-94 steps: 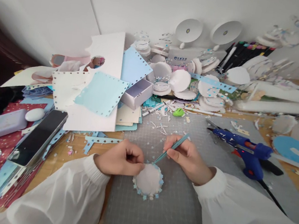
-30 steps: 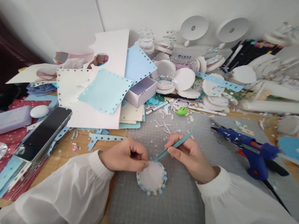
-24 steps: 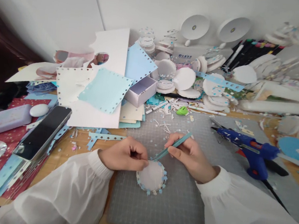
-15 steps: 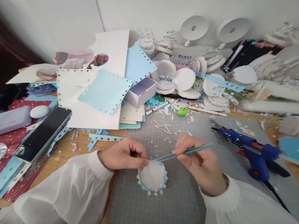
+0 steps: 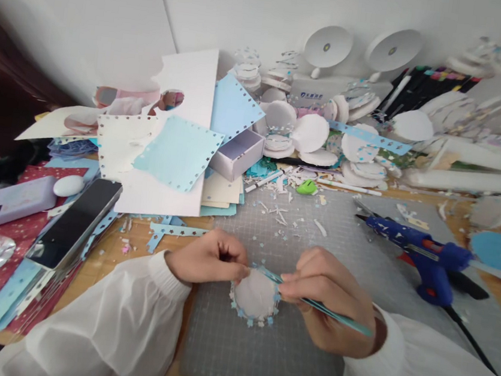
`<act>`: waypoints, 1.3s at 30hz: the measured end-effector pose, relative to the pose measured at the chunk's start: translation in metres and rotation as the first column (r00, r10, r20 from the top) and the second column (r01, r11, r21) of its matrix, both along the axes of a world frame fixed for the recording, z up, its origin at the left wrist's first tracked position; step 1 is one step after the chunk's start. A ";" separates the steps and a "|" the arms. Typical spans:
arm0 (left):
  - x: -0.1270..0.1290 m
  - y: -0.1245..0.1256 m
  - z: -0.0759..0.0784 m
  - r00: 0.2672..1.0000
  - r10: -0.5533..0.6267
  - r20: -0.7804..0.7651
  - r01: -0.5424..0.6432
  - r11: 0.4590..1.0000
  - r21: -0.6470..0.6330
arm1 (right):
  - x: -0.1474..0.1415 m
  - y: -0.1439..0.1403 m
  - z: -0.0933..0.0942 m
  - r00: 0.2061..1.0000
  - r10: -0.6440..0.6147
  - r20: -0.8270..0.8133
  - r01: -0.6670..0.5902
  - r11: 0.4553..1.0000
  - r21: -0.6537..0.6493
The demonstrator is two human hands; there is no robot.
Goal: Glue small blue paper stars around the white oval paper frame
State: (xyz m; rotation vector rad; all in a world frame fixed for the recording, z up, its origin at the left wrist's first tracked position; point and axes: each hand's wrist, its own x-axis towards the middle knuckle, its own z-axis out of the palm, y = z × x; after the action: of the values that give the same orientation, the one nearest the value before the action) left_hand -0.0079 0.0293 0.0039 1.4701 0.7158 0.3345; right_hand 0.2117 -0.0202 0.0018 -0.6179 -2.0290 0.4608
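Note:
A round white disc (image 5: 255, 295), edged with small pale blue and white flower or star shapes, lies low over the grey cutting mat (image 5: 267, 359). My left hand (image 5: 210, 259) is closed in a pinch on its upper left edge. In my right hand (image 5: 326, 296) is a pair of teal tweezers (image 5: 335, 315), gripped between thumb and fingers. Their tips reach the disc's upper right rim, near the small shapes. Whether a piece sits between the tips is too small to tell.
Right of my hands rests a blue glue gun (image 5: 424, 253) with its cord. At left lie a black phone (image 5: 75, 222) and punched paper sheets (image 5: 177, 152). Behind are a lilac box (image 5: 239, 153), several white discs (image 5: 310, 133), paper scraps and a green object (image 5: 307, 186).
My right hand has moved down and turned, so the tweezers' rear end now points down to the right instead of up. My left hand and the disc stay nearly still.

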 end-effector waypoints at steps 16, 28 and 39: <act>0.001 -0.001 0.000 1.000 -0.004 -0.013 0.004 1.000 0.020 | -0.002 -0.001 -0.006 0.999 -0.030 -0.012 0.030 0.999 -0.035; 0.000 -0.001 -0.001 1.000 -0.004 -0.001 0.004 1.000 0.028 | -0.002 -0.002 -0.005 1.000 -0.027 0.005 0.027 0.999 -0.044; 0.000 0.000 0.000 0.999 -0.036 0.000 0.036 0.998 0.042 | -0.005 0.001 -0.001 0.989 -0.105 -0.102 0.074 0.960 -0.270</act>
State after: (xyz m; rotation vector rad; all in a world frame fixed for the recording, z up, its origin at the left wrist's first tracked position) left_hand -0.0083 0.0289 0.0037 1.5213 0.6843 0.3240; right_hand 0.2062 -0.0196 0.0006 -0.8228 -1.8358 0.7055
